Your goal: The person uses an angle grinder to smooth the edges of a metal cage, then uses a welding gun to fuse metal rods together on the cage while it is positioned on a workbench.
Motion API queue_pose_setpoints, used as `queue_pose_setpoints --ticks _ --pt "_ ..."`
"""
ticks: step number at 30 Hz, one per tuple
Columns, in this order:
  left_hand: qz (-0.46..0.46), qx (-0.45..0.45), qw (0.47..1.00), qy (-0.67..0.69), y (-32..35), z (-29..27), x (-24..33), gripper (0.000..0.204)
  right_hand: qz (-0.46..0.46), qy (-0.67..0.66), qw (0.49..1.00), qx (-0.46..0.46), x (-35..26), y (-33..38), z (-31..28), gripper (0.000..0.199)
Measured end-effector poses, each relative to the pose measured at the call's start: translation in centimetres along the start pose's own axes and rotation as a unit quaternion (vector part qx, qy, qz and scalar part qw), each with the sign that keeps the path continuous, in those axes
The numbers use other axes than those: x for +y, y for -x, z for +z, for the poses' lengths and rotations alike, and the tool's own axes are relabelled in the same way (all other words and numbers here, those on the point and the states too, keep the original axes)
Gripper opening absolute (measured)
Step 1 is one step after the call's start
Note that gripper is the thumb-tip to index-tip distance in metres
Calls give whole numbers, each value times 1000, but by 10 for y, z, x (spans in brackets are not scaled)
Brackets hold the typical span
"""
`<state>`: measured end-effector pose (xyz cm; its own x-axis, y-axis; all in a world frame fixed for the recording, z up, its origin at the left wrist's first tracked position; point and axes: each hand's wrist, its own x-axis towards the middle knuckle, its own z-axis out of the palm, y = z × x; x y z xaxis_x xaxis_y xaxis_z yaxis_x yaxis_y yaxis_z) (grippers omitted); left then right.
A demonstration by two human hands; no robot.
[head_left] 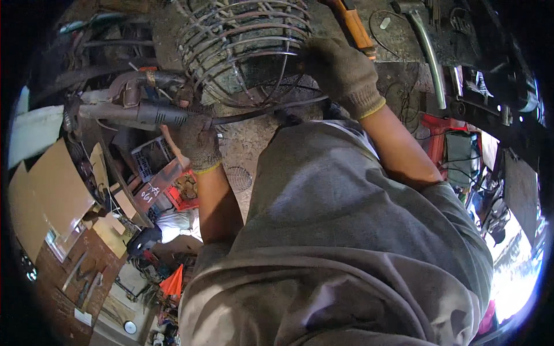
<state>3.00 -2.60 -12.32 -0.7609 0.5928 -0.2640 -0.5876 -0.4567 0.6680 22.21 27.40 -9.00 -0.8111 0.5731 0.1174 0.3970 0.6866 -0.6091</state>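
Your right hand (341, 72) grips the wire cage (242, 49); your left hand (198, 141), just beside it, clenches the grinder (130, 112), its long axis pointing away from the cage.

Knit gloves (344, 72), grey shirt (346, 242)

Dim, brownish light overall; blown-out daylight glare at the lower right of the frame; strong fisheye bending and black vignette at the rim; upper centre murky; edges soft, slightly blurred.
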Motion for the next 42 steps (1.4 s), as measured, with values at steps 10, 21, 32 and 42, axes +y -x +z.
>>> queue_pose_setpoints --ticks 10,21,32,42 --pt "136 4 980 -146 -4 -18 -10 56 2 15 999 40 -3 0 11 22" --pt "289 93 856 -418 0 -29 -19 13 -13 0 999 47 -1 -3 17 23" --pt "129 15 984 -119 3 18 -11 56 26 -12 999 39 -8 -7 11 35" --pt "157 69 967 -188 -11 18 -16 52 27 -43 998 41 -9 5 3 47"
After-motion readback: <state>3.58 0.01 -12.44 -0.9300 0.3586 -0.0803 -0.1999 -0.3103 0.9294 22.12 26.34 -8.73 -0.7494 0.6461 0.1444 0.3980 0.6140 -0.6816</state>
